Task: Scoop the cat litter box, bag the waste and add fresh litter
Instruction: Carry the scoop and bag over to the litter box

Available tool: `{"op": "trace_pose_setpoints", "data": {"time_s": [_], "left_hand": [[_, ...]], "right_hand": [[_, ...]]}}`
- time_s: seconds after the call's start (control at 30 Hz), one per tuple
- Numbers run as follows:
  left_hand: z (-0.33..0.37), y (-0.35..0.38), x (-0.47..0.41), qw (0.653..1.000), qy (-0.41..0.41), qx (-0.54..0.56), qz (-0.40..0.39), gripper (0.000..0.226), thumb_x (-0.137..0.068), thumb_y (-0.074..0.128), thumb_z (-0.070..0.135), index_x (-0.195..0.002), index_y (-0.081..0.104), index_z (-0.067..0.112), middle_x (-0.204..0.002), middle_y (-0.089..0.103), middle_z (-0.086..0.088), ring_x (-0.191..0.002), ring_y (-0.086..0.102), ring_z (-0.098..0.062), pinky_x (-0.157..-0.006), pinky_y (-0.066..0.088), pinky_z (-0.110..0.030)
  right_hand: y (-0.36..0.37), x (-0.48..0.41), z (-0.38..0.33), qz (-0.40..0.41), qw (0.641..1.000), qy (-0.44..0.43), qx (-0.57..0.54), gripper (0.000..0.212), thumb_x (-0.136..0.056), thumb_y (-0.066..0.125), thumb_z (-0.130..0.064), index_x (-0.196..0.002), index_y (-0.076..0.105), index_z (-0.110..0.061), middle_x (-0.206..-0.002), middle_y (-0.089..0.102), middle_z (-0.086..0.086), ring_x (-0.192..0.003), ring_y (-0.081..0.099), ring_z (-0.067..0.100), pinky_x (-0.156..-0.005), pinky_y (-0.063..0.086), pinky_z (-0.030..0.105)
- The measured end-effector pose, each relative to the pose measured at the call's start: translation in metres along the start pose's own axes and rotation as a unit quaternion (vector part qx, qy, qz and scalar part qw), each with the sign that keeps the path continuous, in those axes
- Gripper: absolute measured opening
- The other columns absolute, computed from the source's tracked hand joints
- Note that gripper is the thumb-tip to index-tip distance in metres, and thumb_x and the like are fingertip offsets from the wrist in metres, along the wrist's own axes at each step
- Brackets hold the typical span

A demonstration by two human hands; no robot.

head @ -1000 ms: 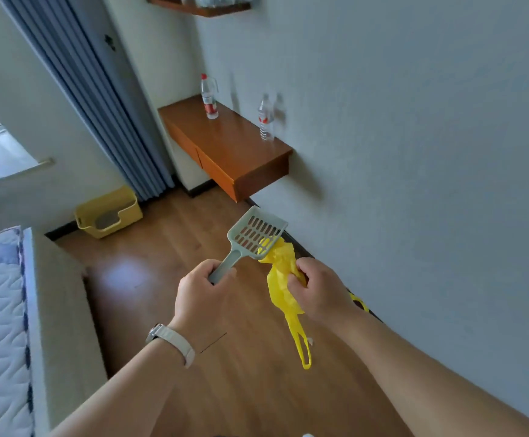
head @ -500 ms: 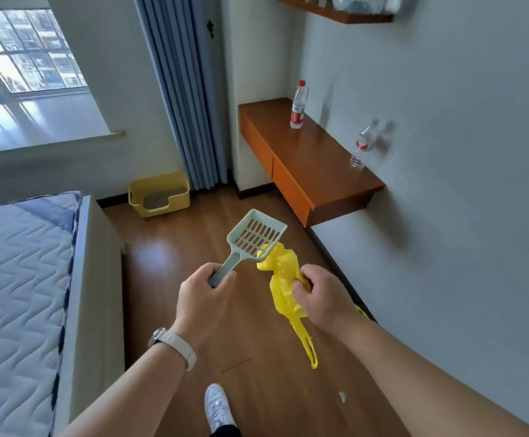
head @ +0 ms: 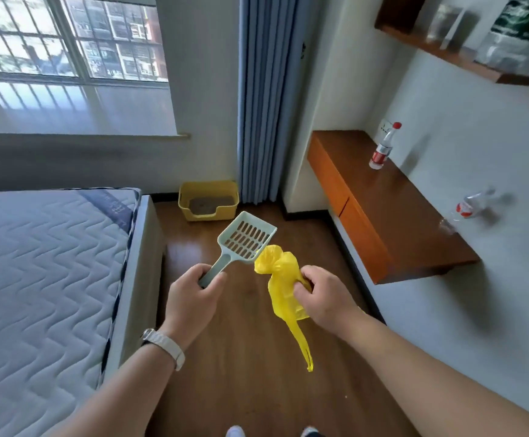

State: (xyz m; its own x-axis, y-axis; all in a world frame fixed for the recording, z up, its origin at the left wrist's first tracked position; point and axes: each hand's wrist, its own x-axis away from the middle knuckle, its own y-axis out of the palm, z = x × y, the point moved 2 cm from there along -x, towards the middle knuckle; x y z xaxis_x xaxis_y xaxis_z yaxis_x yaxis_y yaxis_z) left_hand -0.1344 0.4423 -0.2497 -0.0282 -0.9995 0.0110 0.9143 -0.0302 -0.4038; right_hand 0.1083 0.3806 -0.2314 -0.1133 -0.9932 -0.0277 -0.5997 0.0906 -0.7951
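Note:
My left hand grips the handle of a pale green slotted litter scoop, its head raised and tilted away from me. My right hand holds a crumpled yellow plastic bag, whose handle loop hangs down below the fist. Far ahead on the wooden floor, against the wall under the window, stands the yellow litter box with grey litter inside. A bag that may be litter lies on the high shelf at the top right.
A bed with a quilted mattress fills the left side. A wall-mounted wooden desk on the right carries two water bottles. Blue curtains hang beside the litter box. A strip of wooden floor runs between bed and desk.
The view has swung left and levelled, bringing the window, the bed and the litter box towards the centre. Both hands keep the same hold on the scoop and the bag.

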Motion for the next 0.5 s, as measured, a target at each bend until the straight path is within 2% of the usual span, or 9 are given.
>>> {"op": "trace_pose_setpoints", "data": {"time_s": [0.13,0.23,0.3,0.5], "left_hand": [[-0.022,-0.032,-0.022,0.998,-0.033,0.006,0.049,0.011,-0.088,0.066,0.028,-0.078,0.067,0.023,-0.062,0.062,0.003,-0.056,0.055,-0.004,-0.046,0.041,-0.016],[-0.037,-0.046,-0.040,0.995,-0.063,0.001,0.075,0.011,-0.087,0.066,0.031,-0.078,0.066,0.025,-0.066,0.064,0.009,-0.059,0.057,-0.005,-0.049,0.042,-0.017],[-0.045,-0.050,-0.058,0.993,-0.077,0.001,0.095,0.011,-0.087,0.066,0.031,-0.078,0.066,0.025,-0.064,0.063,0.013,-0.058,0.057,-0.003,-0.048,0.041,-0.016],[-0.042,-0.046,-0.136,0.987,-0.091,-0.035,0.127,0.013,-0.086,0.067,0.036,-0.079,0.067,0.026,-0.061,0.060,0.011,-0.058,0.057,-0.004,-0.049,0.040,-0.016]], "right_hand": [[0.021,-0.051,-0.024,-0.028,0.999,-0.034,-0.004,0.021,-0.092,0.055,-0.024,-0.074,0.052,-0.014,-0.069,0.051,-0.002,-0.065,0.047,0.015,-0.054,0.037,0.027],[0.043,-0.086,-0.035,-0.059,0.997,-0.050,-0.007,0.021,-0.091,0.057,-0.022,-0.073,0.052,-0.012,-0.068,0.050,-0.001,-0.064,0.046,0.015,-0.055,0.035,0.027],[0.057,-0.112,-0.036,-0.080,0.995,-0.057,-0.009,0.020,-0.090,0.057,-0.022,-0.074,0.053,-0.010,-0.069,0.052,-0.001,-0.066,0.047,0.015,-0.056,0.035,0.028],[0.078,-0.202,-0.027,-0.110,0.991,-0.071,-0.037,0.017,-0.091,0.057,-0.024,-0.075,0.054,-0.016,-0.070,0.052,-0.004,-0.066,0.048,0.013,-0.056,0.037,0.026]]}}
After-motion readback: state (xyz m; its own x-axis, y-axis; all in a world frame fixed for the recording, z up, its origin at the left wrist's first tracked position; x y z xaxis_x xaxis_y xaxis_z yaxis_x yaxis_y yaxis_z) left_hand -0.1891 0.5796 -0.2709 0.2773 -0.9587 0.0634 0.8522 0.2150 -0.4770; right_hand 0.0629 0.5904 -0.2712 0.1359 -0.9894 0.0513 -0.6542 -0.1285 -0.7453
